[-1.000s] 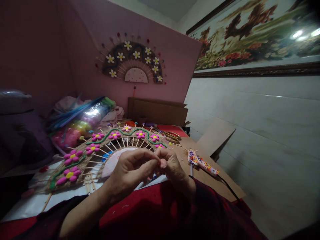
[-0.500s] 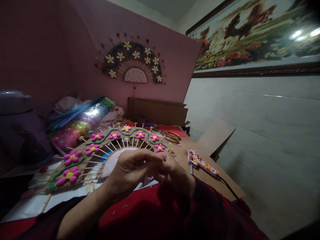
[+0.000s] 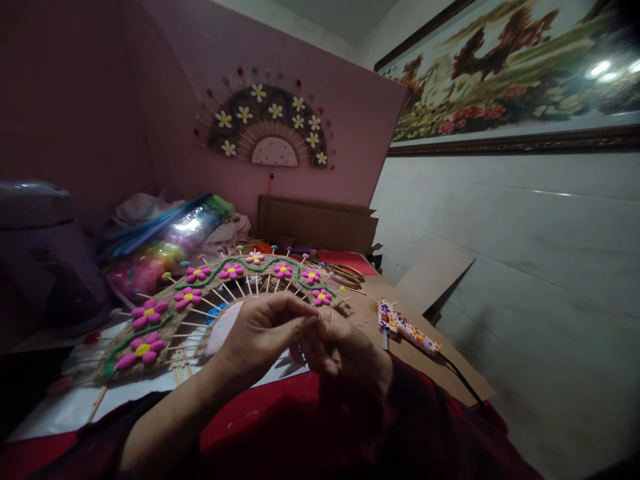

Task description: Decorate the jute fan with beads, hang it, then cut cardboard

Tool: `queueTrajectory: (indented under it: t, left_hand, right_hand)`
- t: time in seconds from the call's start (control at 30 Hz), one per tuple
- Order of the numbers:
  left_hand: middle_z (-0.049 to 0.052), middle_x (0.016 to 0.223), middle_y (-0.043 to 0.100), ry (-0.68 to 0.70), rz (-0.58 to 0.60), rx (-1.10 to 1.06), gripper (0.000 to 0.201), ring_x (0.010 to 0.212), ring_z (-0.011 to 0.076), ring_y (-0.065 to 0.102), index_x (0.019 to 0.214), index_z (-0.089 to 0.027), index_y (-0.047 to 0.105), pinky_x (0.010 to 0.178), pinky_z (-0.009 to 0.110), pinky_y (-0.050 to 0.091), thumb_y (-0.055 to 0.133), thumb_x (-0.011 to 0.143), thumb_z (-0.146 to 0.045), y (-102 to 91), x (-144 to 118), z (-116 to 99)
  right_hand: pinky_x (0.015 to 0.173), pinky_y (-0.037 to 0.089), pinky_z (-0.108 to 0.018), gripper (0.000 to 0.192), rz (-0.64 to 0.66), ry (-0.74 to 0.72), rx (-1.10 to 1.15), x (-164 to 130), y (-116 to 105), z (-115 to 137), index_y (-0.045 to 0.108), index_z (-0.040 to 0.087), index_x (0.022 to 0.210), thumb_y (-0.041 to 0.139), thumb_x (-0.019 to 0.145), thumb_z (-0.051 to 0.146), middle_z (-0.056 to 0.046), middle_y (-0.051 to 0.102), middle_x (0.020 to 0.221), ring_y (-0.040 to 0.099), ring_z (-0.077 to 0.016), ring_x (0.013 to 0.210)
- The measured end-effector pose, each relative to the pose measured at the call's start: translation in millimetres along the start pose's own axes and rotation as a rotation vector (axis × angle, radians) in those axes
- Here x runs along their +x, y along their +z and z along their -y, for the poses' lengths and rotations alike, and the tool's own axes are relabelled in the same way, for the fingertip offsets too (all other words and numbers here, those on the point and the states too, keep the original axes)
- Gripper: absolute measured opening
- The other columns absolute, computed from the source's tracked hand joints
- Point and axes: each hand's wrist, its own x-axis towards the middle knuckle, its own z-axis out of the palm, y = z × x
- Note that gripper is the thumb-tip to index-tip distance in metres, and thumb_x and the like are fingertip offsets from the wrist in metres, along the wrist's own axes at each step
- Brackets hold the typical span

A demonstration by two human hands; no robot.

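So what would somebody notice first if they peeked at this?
Probably the big fan-shaped craft lying on the table, woven on sticks and dotted with pink flowers along a green wavy line. Right in front of it, the left hand and the right hand are pressed together, fingertips pinching something too small to make out. A matching fan with white flowers hangs on the pink wall behind.
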Motion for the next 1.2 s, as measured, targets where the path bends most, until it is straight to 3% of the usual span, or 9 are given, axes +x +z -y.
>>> queueTrajectory:
  t: [0.53,0.83,1.2]
  left_hand:
    - [0.004,0.057,0.069,-0.203,0.096,-0.178,0.020,0.044,0.0136,0.062,0.073,-0.011,0.062,0.043,0.021,0.050,0.077,0.066,-0.023,-7.7,3.6,-0.2]
    - [0.004,0.051,0.067,-0.227,0.116,-0.105,0.017,0.041,0.0129,0.061,0.072,-0.011,0.063,0.042,0.021,0.048,0.074,0.070,-0.025,-13.9,5.8,0.9]
    - [0.006,0.060,0.069,-0.218,0.135,-0.060,0.019,0.047,0.0137,0.063,0.077,-0.011,0.065,0.048,0.025,0.052,0.073,0.070,-0.026,-18.3,6.6,2.9]
  right_hand:
    - [0.025,0.024,-0.015,0.038,0.117,-0.036,0.318,1.0,-1.6,-2.9,0.057,0.010,0.057,0.065,0.076,0.042,0.001,0.054,0.042,0.048,-0.0073,0.029]
    - [0.024,0.024,-0.014,0.036,0.063,0.029,0.315,0.5,-0.2,0.8,0.057,0.009,0.055,0.069,0.073,0.038,-0.001,0.055,0.039,0.046,-0.0070,0.027]
    - [0.024,0.024,-0.014,0.036,0.174,0.049,0.356,1.1,-3.3,-2.3,0.057,0.009,0.057,0.061,0.079,0.037,-0.002,0.056,0.039,0.046,-0.0071,0.028]
